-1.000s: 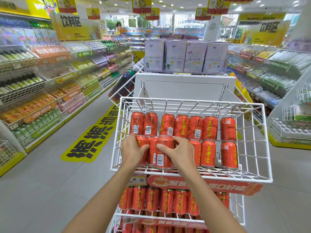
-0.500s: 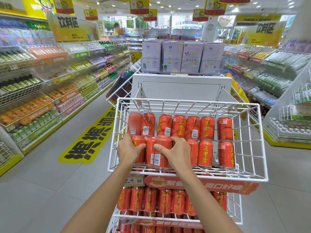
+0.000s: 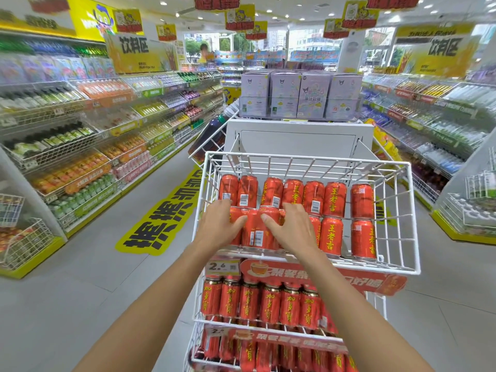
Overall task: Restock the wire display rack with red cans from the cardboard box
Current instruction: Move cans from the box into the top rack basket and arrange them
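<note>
Left grip (image 3: pixel 218 224) and right grip (image 3: pixel 292 229) are both clasped on a cluster of red cans (image 3: pixel 257 233) at the near left of the top basket of the wire display rack (image 3: pixel 308 157). The thumbs are laid on the can fronts and the fingers are hooked over the tops. Three cans can be made out within the clasp; any others are hidden. Seven cans are counted in the far row of that basket. To the right of the right grip three more are seen in the near row, the first partly covered. 王老吉 is printed in yellow down several cans, while barcodes are turned forward on others. Below the basket a price tag (image 3: pixel 224 267) reading 2.6 is fixed beside a red banner (image 3: pixel 335 280). Six can fronts are counted among the lower-tier cans (image 3: pixel 269 304), lettered in yellow. 饮料区 is read on two hanging signs (image 3: pixel 134 45), far left and far right. Four lilac boxes (image 3: pixel 312 95) are lined up beyond the rack.
</note>
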Demonstrator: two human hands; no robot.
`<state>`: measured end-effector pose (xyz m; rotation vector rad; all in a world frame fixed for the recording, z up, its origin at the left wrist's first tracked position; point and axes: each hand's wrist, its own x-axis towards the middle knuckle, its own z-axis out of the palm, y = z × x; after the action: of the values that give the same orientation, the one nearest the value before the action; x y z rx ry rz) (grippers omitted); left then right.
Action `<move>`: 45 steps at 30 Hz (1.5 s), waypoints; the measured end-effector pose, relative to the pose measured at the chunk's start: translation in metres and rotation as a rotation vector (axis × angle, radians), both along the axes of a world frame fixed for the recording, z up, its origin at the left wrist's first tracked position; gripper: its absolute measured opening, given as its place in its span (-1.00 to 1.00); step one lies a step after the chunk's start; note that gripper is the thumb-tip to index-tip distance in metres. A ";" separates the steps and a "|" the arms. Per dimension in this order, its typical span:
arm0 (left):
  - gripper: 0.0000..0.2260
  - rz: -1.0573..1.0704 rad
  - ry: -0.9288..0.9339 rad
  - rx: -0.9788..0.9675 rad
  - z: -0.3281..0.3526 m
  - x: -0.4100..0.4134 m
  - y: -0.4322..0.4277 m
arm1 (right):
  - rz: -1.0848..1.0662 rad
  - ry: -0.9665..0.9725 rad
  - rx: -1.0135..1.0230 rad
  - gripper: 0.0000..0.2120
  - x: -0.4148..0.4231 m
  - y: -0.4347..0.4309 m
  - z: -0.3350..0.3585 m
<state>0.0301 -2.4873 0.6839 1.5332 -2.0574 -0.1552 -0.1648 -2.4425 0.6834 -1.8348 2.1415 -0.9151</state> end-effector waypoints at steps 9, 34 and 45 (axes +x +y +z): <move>-0.33 -0.300 -0.320 -0.039 0.033 0.027 0.101 | 0.135 0.346 0.009 -0.27 0.003 0.102 0.010; -0.54 -0.354 -0.411 0.354 -0.273 0.092 0.269 | 0.282 0.287 0.415 -0.33 0.066 0.275 -0.282; -0.57 -0.297 -0.435 0.620 -0.536 0.122 0.297 | 0.312 0.207 0.649 -0.40 0.083 0.310 -0.548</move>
<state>0.1522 -2.1907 0.1481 1.7010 -2.7592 -0.6794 -0.0820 -2.1329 0.1357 -1.8672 1.8559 0.0480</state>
